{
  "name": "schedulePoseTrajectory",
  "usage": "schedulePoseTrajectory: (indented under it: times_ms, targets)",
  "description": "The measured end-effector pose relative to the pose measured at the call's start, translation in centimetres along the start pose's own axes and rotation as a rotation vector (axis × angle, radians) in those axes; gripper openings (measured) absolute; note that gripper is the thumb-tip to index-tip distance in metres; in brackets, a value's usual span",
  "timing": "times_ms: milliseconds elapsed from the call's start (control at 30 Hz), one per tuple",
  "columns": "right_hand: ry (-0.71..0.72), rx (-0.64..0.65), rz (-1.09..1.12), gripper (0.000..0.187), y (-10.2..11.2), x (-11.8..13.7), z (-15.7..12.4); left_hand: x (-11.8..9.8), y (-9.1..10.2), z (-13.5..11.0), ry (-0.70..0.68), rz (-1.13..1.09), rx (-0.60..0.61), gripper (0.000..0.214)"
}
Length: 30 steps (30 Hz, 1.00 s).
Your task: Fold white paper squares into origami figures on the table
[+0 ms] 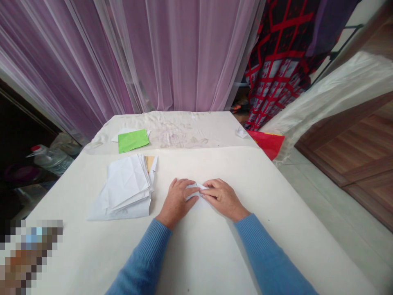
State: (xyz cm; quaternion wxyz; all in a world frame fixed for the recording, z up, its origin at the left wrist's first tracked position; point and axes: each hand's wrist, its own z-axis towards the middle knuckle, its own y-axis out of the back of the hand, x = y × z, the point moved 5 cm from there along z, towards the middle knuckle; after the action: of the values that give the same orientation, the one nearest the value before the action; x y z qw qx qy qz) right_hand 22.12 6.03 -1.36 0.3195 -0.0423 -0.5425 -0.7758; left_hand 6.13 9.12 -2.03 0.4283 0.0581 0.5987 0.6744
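A small piece of folded white paper (200, 185) lies on the white table between my two hands. My left hand (177, 200) holds its left side, with the thumb below and the fingers resting across the top. On the other side, my right hand (226, 199) pinches the paper near its middle with thumb and fingertips. The fingers cover much of the sheet, so its full shape is hidden. To the left of my left hand sits a stack of creased white paper sheets (127, 182), with a tan piece (150, 163) showing at its upper right.
A green folded paper (133, 140) lies farther back on the white-covered table (208, 241). Near the far right corner is a crumpled white scrap (241, 132). Purple curtains (190, 53) hang behind. A plastic bottle (52, 159) stands beyond the left edge; a red item (268, 144) sits at the right.
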Motion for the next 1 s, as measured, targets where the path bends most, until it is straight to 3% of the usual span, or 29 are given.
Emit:
schedulePoseTrajectory:
  times_ms: [700, 1000]
  targets:
    - [0.018, -0.008, 0.045, 0.015, 0.0, -0.1, 0.0, -0.4, 0.3, 0.1, 0.006, 0.011, 0.04, 0.028]
    - [-0.095, -0.064, 0.144, 0.016, -0.2, -0.9, 0.2, -0.3, 0.1, 0.2, 0.014, 0.012, 0.052, 0.028]
